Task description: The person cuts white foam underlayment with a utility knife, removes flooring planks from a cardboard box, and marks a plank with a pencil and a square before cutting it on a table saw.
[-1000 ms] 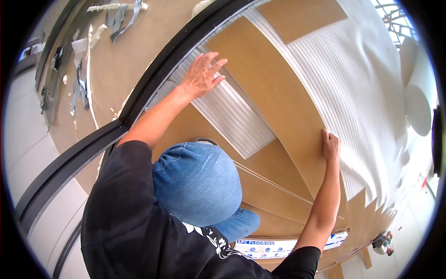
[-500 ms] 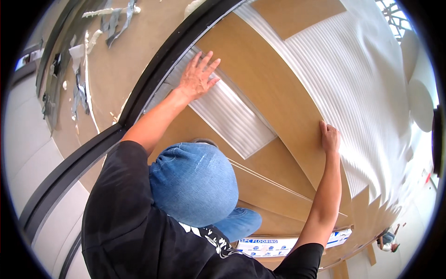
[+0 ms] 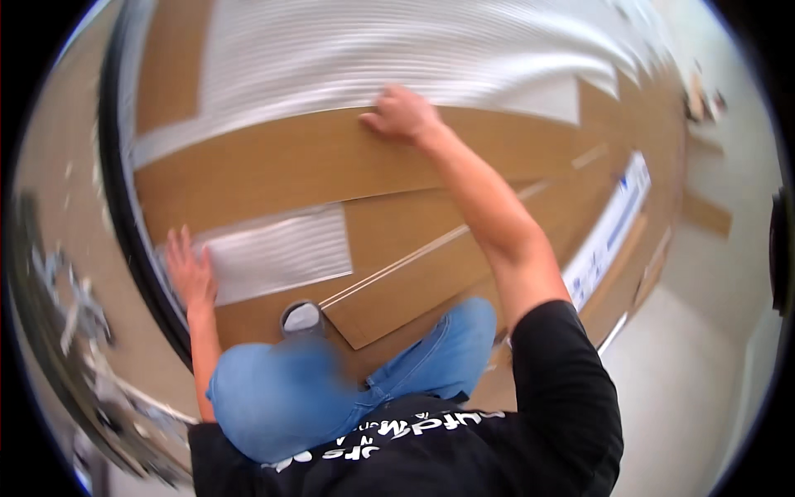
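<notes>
Pale ribbed underlay (image 3: 513, 50) borders black frame (image 3: 114, 174). Brown plank (image 3: 273, 163) runs lengthwise left-right. Left hand (image 3: 193, 272): fingers spread, empty. Right hand (image 3: 403, 113): fingers curled at plank's far edge, grip indeterminable.

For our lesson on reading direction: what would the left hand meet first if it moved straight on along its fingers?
The left hand would probably meet the near edge of the long brown plank; whether they touch is unclear.

Brown plank (image 3: 273, 161); ribbed white underlay (image 3: 306, 62); blue jeans (image 3: 435, 352)
</notes>
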Demonstrator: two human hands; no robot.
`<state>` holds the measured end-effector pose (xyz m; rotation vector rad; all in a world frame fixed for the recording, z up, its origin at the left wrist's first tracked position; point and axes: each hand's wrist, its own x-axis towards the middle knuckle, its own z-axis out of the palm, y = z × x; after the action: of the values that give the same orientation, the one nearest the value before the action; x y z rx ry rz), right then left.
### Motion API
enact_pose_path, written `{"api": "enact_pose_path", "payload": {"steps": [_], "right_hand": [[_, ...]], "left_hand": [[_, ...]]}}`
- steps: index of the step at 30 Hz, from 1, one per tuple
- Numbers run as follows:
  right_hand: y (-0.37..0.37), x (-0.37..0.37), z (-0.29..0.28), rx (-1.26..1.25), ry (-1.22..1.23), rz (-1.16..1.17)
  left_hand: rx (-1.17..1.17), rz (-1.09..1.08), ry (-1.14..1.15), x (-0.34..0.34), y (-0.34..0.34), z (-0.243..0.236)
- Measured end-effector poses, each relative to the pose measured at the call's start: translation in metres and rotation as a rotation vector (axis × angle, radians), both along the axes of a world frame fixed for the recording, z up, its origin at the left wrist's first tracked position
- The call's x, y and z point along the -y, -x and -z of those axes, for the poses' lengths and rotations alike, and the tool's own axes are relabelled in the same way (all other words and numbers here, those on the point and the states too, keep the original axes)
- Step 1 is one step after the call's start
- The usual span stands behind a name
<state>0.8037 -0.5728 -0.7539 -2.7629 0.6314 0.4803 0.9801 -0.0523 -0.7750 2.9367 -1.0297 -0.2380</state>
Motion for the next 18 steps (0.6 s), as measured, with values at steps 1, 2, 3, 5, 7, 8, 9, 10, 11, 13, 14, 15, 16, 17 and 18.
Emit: {"api": "enact_pose_path", "payload": {"steps": [1,2,3,5,7,8,9,10,11,13,14,15,16,17,18], "right_hand": [[0.009,0.002,0.001,0.224,0.124,-0.118],[0.03,0.01,-0.003,0.425,0.259,-0.247],[0.044,0.004,-0.013,0.407,0.288,-0.203],[0.056,-0.029,-0.045,0.64,0.166,-0.12],[0.095,-0.053,-0.051,0.621,0.138,0.001],[0.114,-0.065,-0.05,0.612,0.082,0.092],[0.135,-0.074,-0.047,0.618,0.097,0.109],[0.162,-0.084,-0.042,0.626,0.084,0.221],[0.189,-0.094,-0.039,0.636,0.071,0.332],[0.242,-0.114,-0.041,0.547,0.024,0.506],[0.279,-0.12,-0.039,0.504,0.065,0.555],[0.323,-0.129,-0.039,0.457,0.106,0.613],[0.378,-0.138,-0.041,0.428,0.164,0.625],[0.436,-0.153,-0.045,0.392,0.209,0.648],[0.489,-0.18,-0.051,0.348,0.236,0.804]], "left_hand": [[0.018,0.027,0.009,0.001,-0.002,0.005],[0.029,0.056,0.021,0.01,0.003,0.013],[0.021,0.106,0.041,0.013,0.007,0.013],[0.024,0.069,0.01,0.011,0.004,0.004],[-0.005,0.066,0.007,0.014,0.008,0.003],[-0.029,0.028,-0.015,0.013,0.009,0.004],[-0.03,0.037,-0.011,0.014,0.008,0.006],[-0.027,0.056,-0.001,0.012,0.008,0.006],[-0.012,0.059,-0.019,0.011,0.007,0.006],[0.015,0.063,-0.038,0.005,0.0,0.005],[0.02,0.094,-0.03,0.008,-0.001,0.006],[0.006,0.075,-0.072,0.011,0.001,0.007],[-0.012,0.066,-0.124,0.012,0.005,0.008],[-0.012,0.125,-0.144,0.011,0.008,0.009],[-0.037,0.121,-0.135,0.011,0.009,0.011]]}}
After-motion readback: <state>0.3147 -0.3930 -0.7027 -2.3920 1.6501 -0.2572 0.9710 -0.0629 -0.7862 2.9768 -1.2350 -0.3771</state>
